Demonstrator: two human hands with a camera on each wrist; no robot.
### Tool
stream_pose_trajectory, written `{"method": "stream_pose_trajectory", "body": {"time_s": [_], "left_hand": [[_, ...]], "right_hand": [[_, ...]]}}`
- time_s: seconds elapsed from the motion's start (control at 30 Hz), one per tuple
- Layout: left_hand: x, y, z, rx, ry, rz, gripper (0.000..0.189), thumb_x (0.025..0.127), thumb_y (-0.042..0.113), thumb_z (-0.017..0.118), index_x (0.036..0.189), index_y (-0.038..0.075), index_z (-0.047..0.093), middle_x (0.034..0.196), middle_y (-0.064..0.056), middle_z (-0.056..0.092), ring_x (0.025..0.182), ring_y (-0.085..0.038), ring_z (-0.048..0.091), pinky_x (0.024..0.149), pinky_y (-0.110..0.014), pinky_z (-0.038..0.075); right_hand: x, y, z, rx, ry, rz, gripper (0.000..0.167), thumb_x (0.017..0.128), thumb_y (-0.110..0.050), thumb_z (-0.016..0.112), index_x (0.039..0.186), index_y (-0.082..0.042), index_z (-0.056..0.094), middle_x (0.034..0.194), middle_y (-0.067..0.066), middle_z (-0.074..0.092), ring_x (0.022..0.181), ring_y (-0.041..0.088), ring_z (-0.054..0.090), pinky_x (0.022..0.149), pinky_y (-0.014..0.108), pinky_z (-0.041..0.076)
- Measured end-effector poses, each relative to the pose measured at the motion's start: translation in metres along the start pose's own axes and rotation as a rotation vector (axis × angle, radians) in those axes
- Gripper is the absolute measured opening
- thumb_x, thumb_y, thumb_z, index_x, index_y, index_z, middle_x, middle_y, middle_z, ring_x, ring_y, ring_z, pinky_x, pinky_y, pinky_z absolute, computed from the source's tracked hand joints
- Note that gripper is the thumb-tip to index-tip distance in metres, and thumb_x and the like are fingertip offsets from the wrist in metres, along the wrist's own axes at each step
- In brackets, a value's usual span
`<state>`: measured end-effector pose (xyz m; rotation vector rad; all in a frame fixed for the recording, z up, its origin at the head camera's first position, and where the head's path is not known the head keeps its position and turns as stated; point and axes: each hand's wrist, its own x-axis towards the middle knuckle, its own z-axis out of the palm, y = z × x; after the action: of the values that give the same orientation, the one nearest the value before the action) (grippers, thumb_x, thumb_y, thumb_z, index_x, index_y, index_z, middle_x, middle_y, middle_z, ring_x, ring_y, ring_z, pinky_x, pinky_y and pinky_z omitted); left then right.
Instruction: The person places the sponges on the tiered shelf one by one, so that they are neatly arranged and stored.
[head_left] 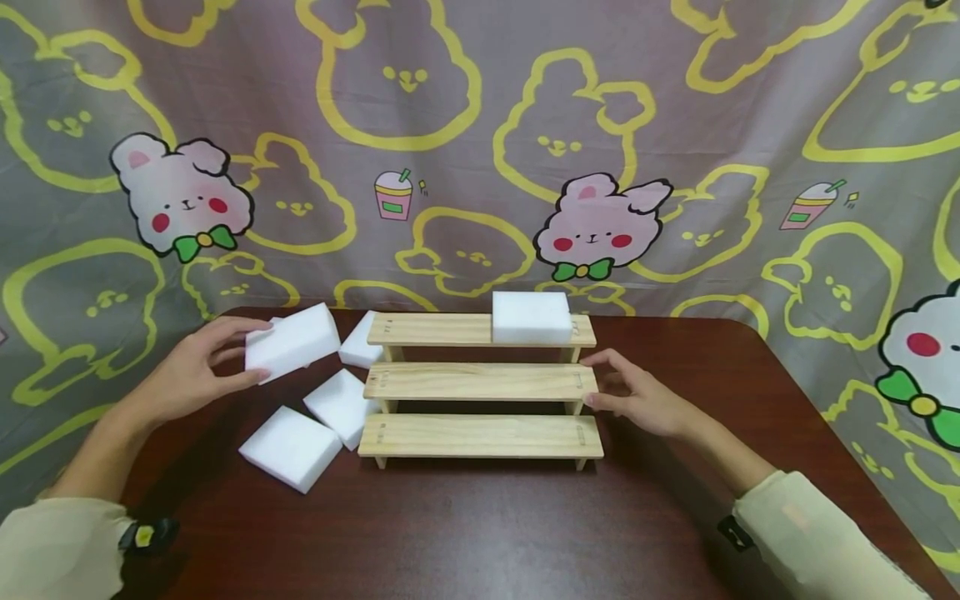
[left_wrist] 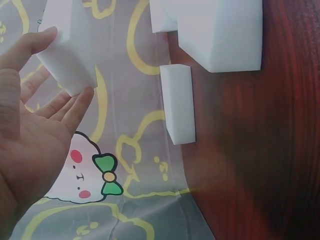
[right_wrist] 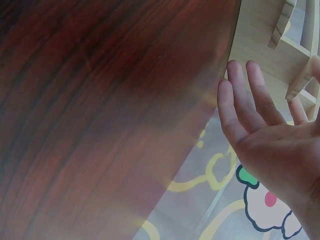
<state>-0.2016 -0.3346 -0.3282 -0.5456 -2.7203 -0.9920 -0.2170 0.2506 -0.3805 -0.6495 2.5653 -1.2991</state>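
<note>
Backdrop: grey curtain (head_left: pixel 465 83), yellow bunny outlines, rabbit heads with green bows, drink cups.
Table: dark red-brown wood tabletop (head_left: pixel 480 533), glossy.
Rack: three-tier pale wooden rack (head_left: pixel 480 381), mid-table, lowest tier near, highest far.
Left hand: left hand (head_left: pixel 183 371) at far left; thumb and fingers partly spread, just block-width apart, pinching the held block.
Held block: white held block (head_left: pixel 291 343), tilted, in the air left of the rack.
Right hand: right hand (head_left: pixel 648 404) at the rack's right side; thumb and index finger pinch the middle tier's right end, other fingers extended loosely.
Top-tier block: white top-tier block (head_left: pixel 531 317), toward the right end.
Loose blocks: near block (head_left: pixel 288 446) left of the rack; middle block (head_left: pixel 339 406) just beside it, partly behind the rack's left edge; far block (head_left: pixel 358 348) by the top tier.
Sleeves: pale sleeves (head_left: pixel 825 533), both arms.
</note>
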Motion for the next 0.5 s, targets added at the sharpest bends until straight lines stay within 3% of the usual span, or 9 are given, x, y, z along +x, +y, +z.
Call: {"method": "stream_pose_trajectory", "body": {"time_s": [0.17,0.4,0.5], "left_hand": [[0.001,0.003,0.0,0.012,0.008,0.007,0.062,0.084,0.009,0.086,0.137,0.0,0.056,0.134,-0.022,0.051,0.11,-0.028,0.051,0.087,0.001,0.037],[0.003,0.008,-0.001,-0.002,0.004,0.011,0.063,0.085,0.008,0.085,0.139,-0.001,0.054,0.137,-0.024,0.048,0.116,-0.044,0.051,0.086,0.001,0.036],[0.004,0.012,-0.002,0.003,0.009,0.016,0.062,0.084,0.008,0.086,0.138,-0.001,0.055,0.137,-0.024,0.048,0.116,-0.04,0.05,0.087,0.002,0.035]], "right_hand": [[0.0,0.0,0.0,-0.006,0.0,0.006,0.05,0.099,-0.02,0.071,0.141,-0.009,0.045,0.12,0.019,0.063,0.1,0.027,0.064,0.071,0.04,0.053],[-0.001,0.0,0.0,-0.006,-0.001,0.004,0.05,0.1,-0.02,0.07,0.141,-0.009,0.045,0.127,0.022,0.059,0.106,0.031,0.063,0.073,0.041,0.053],[-0.001,-0.001,-0.001,-0.004,-0.004,-0.001,0.05,0.1,-0.02,0.07,0.141,-0.009,0.044,0.128,0.022,0.058,0.107,0.031,0.063,0.074,0.041,0.053]]}}
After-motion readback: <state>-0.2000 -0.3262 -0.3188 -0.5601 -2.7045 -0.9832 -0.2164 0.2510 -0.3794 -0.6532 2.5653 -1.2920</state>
